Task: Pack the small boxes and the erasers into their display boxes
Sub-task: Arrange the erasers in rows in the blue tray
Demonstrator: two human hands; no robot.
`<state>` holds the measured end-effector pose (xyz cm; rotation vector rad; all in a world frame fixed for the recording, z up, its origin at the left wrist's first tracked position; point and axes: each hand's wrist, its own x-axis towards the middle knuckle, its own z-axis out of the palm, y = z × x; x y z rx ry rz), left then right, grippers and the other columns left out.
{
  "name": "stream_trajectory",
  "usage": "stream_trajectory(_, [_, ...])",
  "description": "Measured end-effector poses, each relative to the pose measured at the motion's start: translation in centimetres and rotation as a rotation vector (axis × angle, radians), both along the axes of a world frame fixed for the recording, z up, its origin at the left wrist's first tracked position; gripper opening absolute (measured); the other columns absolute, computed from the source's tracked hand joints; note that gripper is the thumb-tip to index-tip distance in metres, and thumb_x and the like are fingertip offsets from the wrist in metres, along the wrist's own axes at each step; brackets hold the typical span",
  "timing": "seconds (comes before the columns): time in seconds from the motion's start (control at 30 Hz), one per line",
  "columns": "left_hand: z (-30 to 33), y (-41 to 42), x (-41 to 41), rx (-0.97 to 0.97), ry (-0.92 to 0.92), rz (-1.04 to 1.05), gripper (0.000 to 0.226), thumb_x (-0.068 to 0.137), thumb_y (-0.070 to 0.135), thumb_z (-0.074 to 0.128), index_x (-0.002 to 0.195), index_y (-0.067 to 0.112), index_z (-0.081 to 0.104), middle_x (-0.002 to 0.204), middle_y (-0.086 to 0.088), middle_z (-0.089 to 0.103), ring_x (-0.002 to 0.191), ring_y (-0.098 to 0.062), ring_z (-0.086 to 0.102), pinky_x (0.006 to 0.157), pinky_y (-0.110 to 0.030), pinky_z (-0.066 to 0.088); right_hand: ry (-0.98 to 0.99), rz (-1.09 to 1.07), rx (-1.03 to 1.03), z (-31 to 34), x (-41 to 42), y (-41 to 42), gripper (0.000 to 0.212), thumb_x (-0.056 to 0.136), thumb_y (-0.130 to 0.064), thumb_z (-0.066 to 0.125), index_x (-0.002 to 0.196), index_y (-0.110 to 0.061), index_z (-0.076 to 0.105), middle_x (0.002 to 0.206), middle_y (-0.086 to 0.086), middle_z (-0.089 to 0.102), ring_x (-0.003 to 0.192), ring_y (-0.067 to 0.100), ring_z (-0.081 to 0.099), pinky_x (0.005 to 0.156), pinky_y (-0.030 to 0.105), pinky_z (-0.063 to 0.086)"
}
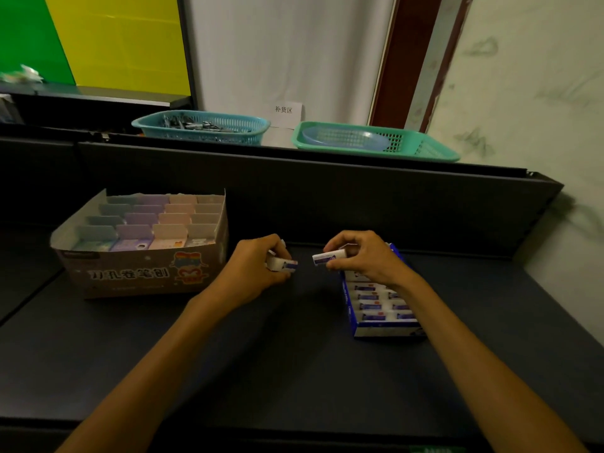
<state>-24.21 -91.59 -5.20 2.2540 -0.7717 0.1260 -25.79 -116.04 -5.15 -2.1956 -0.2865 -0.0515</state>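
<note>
Sharpener box [140, 253] sits left, eraser box [380, 308] right.

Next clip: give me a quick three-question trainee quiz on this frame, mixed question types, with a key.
1. True or false: the left hand holds nothing.
2. Which display box lies under the right hand? A) the blue eraser box B) the brown box of pastel small boxes
3. Fill in: on the ledge behind stand two ___ baskets.

Key
1. False: each hand pinches an eraser, left, right.
2. A
3. green
</note>
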Motion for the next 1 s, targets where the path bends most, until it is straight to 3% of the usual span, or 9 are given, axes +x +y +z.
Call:
stream_trajectory(0.1, [0.1, -1.0, 0.0, 0.013, 0.003, 0.009, 0.028, 0.078, 0.013, 0.072, 0.099, 0.022, 0.056, 0.107, 0.007, 0.057, 0.096, -0.006, 0.058, 0.073, -0.015, 0.049, -0.020, -0.030, -0.024, 0.1, -0.6, -0.8, 0.027, 0.079, -0.014, 0.074, 0.097, -0.030, 0.061, 0.106, -0.007, 0.064, 0.096, 0.009, 0.065, 0.081, 0.028, 0.055])
stream_trajectory(0.2, [0.2, -2.2, -0.1, 0.043, -0.048, -0.007, 0.029, 0.079, 0.012, 0.072, 0.105, 0.019, 0.059, 0.108, 0.005, 0.059, 0.095, -0.006, 0.059, 0.080, -0.018, 0.050, -0.082, -0.047, -0.103, 0.3, -1.3, -1.7, 0.026, 0.081, -0.019, 0.072, 0.103, -0.029, 0.062, 0.105, -0.011, 0.063, 0.094, 0.006, 0.064, 0.076, 0.020, 0.055])
stream_trajectory(0.37, [0.2, -3.8, 0.1, 0.087, -0.138, -0.039, 0.029, 0.081, 0.017, 0.070, 0.109, 0.021, 0.062, 0.108, 0.005, 0.062, 0.093, -0.003, 0.058, 0.081, -0.015, 0.047, -0.192, -0.046, -0.168, 0.5, -2.2, -2.9, 0.025, 0.082, -0.019, 0.071, 0.105, -0.026, 0.063, 0.098, -0.021, 0.059, 0.090, -0.011, 0.059, 0.075, 0.007, 0.047])
stream_trajectory(0.63, [0.8, -6.7, -0.6, 0.124, -0.196, -0.052, 0.033, 0.083, 0.015, 0.068, 0.115, 0.018, 0.060, 0.114, 0.000, 0.062, 0.103, -0.009, 0.058, 0.092, -0.024, 0.047, -0.227, -0.057, -0.193, 0.7, -3.0, -5.5, 0.029, 0.082, -0.016, 0.072, 0.109, -0.016, 0.062, 0.107, -0.005, 0.062, 0.095, 0.005, 0.063, 0.079, 0.018, 0.054])
stream_trajectory(0.77, [1.1, -8.0, -0.8, 0.140, -0.192, -0.048, 0.033, 0.084, 0.016, 0.067, 0.116, 0.019, 0.060, 0.114, 0.002, 0.062, 0.102, -0.007, 0.058, 0.089, -0.021, 0.046, -0.220, -0.069, -0.256, 0.6, -3.3, -6.8, 0.028, 0.082, -0.020, 0.072, 0.109, -0.018, 0.064, 0.106, -0.011, 0.059, 0.095, -0.001, 0.059, 0.077, 0.012, 0.049])
stream_trajectory(1.0, [1.2, -9.7, -1.1, 0.170, -0.199, -0.044, 0.033, 0.084, 0.018, 0.067, 0.116, 0.021, 0.059, 0.116, 0.003, 0.061, 0.102, -0.003, 0.055, 0.082, -0.011, 0.039, -0.192, -0.099, -0.254, 0.8, -3.9, -8.0, 0.027, 0.082, -0.020, 0.071, 0.102, -0.028, 0.054, 0.099, -0.015, 0.058, 0.094, -0.003, 0.057, 0.082, 0.017, 0.049])
